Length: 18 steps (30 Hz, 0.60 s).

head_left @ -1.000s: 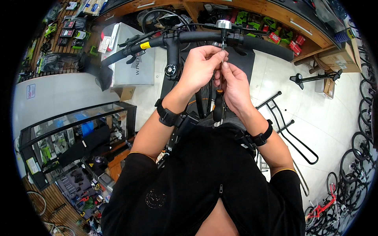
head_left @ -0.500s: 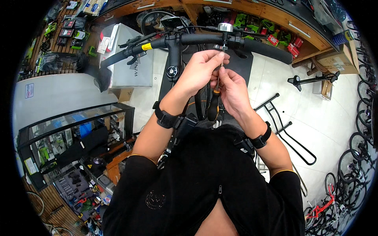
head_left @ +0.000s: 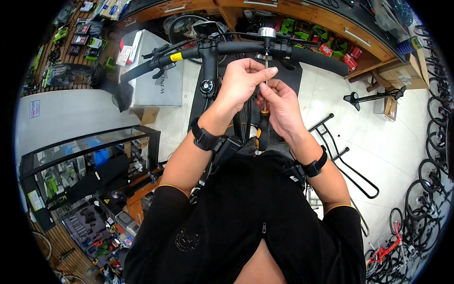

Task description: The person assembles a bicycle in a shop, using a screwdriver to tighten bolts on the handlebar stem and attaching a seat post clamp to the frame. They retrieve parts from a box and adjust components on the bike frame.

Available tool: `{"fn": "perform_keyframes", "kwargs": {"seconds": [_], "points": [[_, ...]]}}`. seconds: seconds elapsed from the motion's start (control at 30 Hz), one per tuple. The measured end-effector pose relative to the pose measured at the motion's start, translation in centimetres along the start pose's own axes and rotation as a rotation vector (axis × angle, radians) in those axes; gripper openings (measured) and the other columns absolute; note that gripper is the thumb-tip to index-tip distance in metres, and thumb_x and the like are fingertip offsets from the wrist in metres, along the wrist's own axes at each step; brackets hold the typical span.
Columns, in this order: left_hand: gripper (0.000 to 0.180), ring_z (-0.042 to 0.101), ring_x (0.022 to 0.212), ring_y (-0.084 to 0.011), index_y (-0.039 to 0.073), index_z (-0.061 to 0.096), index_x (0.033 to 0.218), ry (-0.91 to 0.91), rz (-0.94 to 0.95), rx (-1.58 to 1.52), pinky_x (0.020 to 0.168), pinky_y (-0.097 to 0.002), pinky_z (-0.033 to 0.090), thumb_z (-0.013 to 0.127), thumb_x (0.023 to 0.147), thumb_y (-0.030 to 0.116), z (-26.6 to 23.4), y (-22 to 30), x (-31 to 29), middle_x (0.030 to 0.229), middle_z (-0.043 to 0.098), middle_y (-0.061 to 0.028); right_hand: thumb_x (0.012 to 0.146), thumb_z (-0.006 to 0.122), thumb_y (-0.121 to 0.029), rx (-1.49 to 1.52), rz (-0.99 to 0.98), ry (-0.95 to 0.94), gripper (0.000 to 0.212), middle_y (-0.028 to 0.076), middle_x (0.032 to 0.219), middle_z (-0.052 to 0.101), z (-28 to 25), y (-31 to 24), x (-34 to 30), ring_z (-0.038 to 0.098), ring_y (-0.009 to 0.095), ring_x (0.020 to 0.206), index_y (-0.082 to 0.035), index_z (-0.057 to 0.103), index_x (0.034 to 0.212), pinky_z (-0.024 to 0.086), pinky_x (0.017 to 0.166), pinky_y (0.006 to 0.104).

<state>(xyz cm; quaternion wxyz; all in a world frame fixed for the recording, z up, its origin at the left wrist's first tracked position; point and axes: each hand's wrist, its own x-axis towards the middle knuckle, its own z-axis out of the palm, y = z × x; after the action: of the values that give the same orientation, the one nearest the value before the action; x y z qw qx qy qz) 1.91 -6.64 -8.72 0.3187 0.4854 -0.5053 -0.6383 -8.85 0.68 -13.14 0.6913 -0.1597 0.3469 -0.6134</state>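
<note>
A screwdriver (head_left: 263,131) with a black and orange handle stands nearly in line with my body, its handle end near my lap. My right hand (head_left: 283,106) is closed, thumb and fingers pinching the metal shaft just above the handle. Higher up, my left hand (head_left: 240,84) pinches the same shaft between thumb and fingers. The shaft's far end meets the mount under a silver bell (head_left: 267,32) on the black handlebar (head_left: 241,48). Whether the tip sits in a screw is too small to tell.
A black stem (head_left: 208,71) joins the handlebar on the left. Behind it stands a large white box (head_left: 158,90). A black tubular rack (head_left: 350,168) and a floor pump (head_left: 373,98) lie to the right. Wooden drawers (head_left: 326,28) run along the back; a glass case (head_left: 90,146) stands left.
The screwdriver has straightened and its handle has shifted slightly right and down. My left hand has moved down a little from the bell mount, leaving more of the shaft showing.
</note>
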Motion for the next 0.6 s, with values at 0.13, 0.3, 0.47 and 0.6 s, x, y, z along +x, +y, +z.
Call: {"fn": "perform_keyframes", "kwargs": {"seconds": [0.13, 0.3, 0.47, 0.6], "points": [[0.023, 0.057, 0.067, -0.0082, -0.002, 0.066, 0.098, -0.076, -0.022, -0.032, 0.062, -0.0229, 0.048, 0.069, 0.090, 0.019, -0.5, -0.1, 0.1, 0.079, 0.066, -0.0028, 0.093, 0.064, -0.013, -0.003, 0.008, 0.013, 0.012, 0.003, 0.082, 0.059, -0.3, 0.5, 0.5, 0.055, 0.011, 0.071, -0.003, 0.058, 0.095, 0.046, 0.067, 0.0249], [0.024, 0.056, 0.063, -0.0075, -0.001, 0.068, 0.102, -0.158, -0.071, -0.042, 0.056, -0.0217, 0.047, 0.059, 0.096, 0.020, -0.7, 0.5, -0.5, 0.079, 0.066, -0.0030, 0.095, 0.062, -0.016, 0.068, 0.036, 0.032, 0.014, 0.002, 0.081, 0.061, 0.6, 0.5, -0.1, 0.056, 0.010, 0.068, -0.003, 0.060, 0.095, 0.046, 0.064, 0.0228], [0.023, 0.052, 0.053, -0.0068, 0.000, 0.063, 0.080, -0.080, -0.070, -0.001, 0.044, -0.0223, 0.042, 0.071, 0.088, 0.020, -0.5, 0.5, -0.2, 0.067, 0.061, -0.0017, 0.095, 0.062, -0.020, 0.045, 0.046, 0.046, 0.017, 0.002, 0.079, 0.060, 1.3, 0.3, -0.4, 0.054, 0.010, 0.065, -0.003, 0.061, 0.094, 0.046, 0.064, 0.0230], [0.032, 0.053, 0.052, -0.0073, 0.003, 0.058, 0.071, 0.022, -0.070, 0.095, 0.043, -0.0228, 0.041, 0.079, 0.081, 0.024, 0.4, 1.2, -0.3, 0.063, 0.058, -0.0016, 0.095, 0.063, -0.022, -0.025, 0.035, 0.060, 0.019, 0.003, 0.078, 0.059, 1.1, 0.5, -0.4, 0.054, 0.010, 0.065, -0.002, 0.061, 0.093, 0.047, 0.064, 0.0237]]}}
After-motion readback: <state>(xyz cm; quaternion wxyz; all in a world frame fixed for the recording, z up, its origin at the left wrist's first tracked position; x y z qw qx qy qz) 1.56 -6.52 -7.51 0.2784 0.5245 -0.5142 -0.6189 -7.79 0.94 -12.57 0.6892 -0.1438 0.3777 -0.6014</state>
